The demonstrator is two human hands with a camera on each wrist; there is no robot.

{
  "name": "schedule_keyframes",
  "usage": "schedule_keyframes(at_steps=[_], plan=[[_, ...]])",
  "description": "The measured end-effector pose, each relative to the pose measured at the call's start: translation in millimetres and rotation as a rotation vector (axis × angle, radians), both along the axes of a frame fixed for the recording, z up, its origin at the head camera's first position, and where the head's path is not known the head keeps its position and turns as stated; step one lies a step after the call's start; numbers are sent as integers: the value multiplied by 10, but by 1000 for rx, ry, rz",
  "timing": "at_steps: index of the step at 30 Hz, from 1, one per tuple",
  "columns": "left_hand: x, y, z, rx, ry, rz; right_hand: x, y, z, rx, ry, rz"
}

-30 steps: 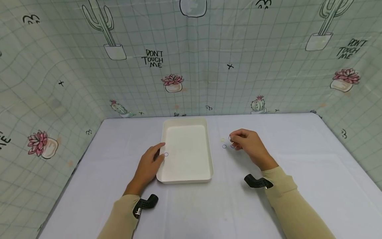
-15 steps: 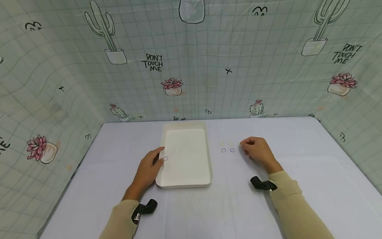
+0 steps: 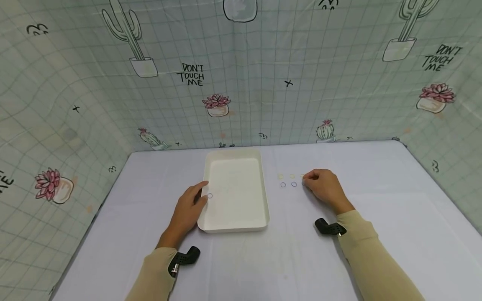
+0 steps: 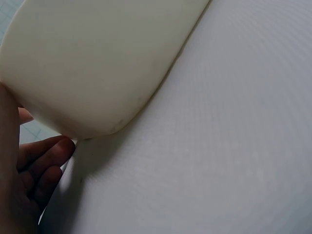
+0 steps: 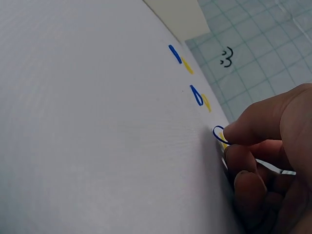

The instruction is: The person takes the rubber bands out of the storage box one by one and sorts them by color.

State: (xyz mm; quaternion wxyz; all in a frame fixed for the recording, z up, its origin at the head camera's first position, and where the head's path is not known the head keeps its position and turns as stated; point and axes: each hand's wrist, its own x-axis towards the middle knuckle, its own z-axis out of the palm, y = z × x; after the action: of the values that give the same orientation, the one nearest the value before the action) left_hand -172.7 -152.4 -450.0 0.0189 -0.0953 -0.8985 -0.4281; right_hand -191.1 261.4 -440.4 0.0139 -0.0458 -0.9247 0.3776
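In the head view my left hand (image 3: 185, 210) holds the left side of a shallow white tray (image 3: 237, 229), its thumb and index finger at the rim. A small blue rubber band (image 3: 210, 195) shows right by the thumb tip. My right hand (image 3: 324, 187) is low over the table, right of the tray. Its thumb and finger pinch a thin blue rubber band (image 5: 214, 131), seen in the right wrist view. A yellow rubber band (image 5: 223, 140) lies just behind it, partly hidden. Two blue bands (image 3: 294, 184) and two yellow bands (image 3: 292, 176) lie in rows to the left.
A white cloth (image 3: 241, 267) covers the table. Behind it hangs a grid-patterned curtain (image 3: 260, 104) with cactus drawings, which also runs along both sides. Black wrist cameras (image 3: 330, 228) sit on both sleeves.
My right hand has moved right and down to the table, to the right end of the rows. A second blue band and a second yellow band now show beside it. The left hand stays on the tray.
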Motion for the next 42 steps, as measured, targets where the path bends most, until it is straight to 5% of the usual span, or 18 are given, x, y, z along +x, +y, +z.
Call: schedule_keyframes(at_steps=[17,42], plan=[[-11,-1,67,2,-36,-1,-17,-2,24,-5,18,-18],[-29,5,67,5,-26,-7,-47,32,14,-227,-40,-75]])
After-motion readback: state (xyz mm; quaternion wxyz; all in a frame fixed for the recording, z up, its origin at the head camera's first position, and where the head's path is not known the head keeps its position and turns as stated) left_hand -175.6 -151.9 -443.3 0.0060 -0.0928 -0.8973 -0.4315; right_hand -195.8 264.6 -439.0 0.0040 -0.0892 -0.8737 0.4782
